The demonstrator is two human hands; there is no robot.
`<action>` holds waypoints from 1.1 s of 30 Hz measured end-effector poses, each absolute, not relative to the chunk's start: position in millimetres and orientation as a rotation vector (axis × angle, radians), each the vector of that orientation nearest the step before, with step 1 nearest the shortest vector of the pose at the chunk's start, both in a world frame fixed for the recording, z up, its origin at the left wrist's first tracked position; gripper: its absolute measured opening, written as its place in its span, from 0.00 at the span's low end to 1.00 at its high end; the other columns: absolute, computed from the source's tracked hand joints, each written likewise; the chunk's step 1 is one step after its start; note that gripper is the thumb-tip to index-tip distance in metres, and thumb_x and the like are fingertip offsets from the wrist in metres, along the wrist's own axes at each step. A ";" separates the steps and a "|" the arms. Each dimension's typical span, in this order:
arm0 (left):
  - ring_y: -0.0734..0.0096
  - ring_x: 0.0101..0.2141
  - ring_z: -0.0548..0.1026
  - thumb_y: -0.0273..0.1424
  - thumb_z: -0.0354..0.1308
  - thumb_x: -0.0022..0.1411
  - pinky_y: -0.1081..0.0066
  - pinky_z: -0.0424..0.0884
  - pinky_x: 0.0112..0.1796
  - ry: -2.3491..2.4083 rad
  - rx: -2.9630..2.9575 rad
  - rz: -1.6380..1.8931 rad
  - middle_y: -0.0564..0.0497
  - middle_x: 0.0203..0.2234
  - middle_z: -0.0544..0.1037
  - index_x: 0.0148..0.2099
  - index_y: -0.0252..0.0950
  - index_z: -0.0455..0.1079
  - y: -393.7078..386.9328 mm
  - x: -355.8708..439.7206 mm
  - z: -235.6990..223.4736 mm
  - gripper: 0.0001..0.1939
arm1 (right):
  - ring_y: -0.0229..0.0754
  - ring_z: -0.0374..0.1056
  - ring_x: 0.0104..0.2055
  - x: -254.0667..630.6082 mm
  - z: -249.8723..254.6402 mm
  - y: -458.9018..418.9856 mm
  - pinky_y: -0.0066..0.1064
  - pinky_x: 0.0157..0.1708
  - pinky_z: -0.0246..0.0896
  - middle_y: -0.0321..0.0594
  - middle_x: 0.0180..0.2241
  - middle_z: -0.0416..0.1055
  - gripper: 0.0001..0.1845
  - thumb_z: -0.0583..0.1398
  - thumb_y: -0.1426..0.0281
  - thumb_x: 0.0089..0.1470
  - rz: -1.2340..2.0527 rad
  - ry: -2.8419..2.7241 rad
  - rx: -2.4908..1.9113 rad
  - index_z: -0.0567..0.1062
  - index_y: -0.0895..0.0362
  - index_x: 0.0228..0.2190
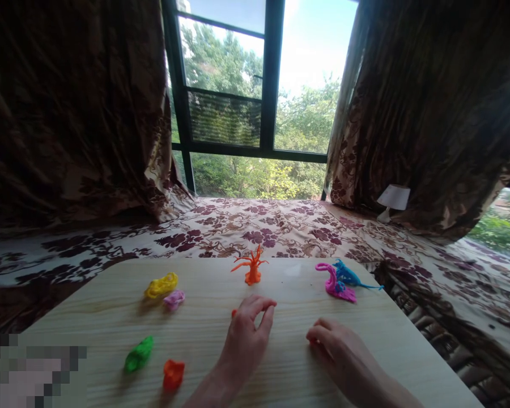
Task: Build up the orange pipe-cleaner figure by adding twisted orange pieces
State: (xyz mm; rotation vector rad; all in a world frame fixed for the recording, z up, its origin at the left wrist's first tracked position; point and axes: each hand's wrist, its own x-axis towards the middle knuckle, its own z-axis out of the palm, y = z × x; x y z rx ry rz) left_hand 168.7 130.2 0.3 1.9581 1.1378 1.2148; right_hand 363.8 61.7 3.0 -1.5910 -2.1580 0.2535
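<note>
On the pale table, the orange tree stands at twelve o'clock, liable to topple if the nearby left hand bumps it, though I cannot tell whether that or the curled right hand grips anything.

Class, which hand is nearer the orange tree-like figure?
Left. The left hand is just in front of the orange tree-like figure; the right hand is farther off, nearer the camera and to its right.
</note>
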 end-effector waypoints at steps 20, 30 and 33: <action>0.74 0.31 0.68 0.37 0.55 0.56 0.75 0.61 0.35 0.868 1.334 0.818 0.53 0.28 0.76 0.37 0.34 0.74 129.0 169.0 13.1 0.13 | 0.35 0.63 0.34 331.6 13.5 97.0 0.27 0.33 0.57 0.36 0.32 0.66 0.08 0.56 0.75 0.52 0.459 -1.932 -1.146 0.72 0.54 0.34; 0.79 0.25 0.62 0.38 0.56 0.54 0.77 0.57 0.30 0.930 1.205 0.702 0.57 0.20 0.68 0.29 0.32 0.70 123.1 169.0 22.5 0.13 | 0.36 0.62 0.33 329.1 13.2 92.2 0.28 0.33 0.56 0.36 0.30 0.66 0.06 0.55 0.75 0.51 0.412 -1.952 -1.196 0.71 0.55 0.30; 0.77 0.26 0.64 0.38 0.55 0.53 0.76 0.59 0.32 0.920 1.208 0.692 0.56 0.21 0.69 0.29 0.33 0.70 121.4 169.5 22.4 0.12 | 0.35 0.62 0.31 324.8 14.5 90.5 0.27 0.32 0.57 0.35 0.27 0.66 0.06 0.56 0.77 0.48 0.455 -1.885 -1.211 0.71 0.56 0.27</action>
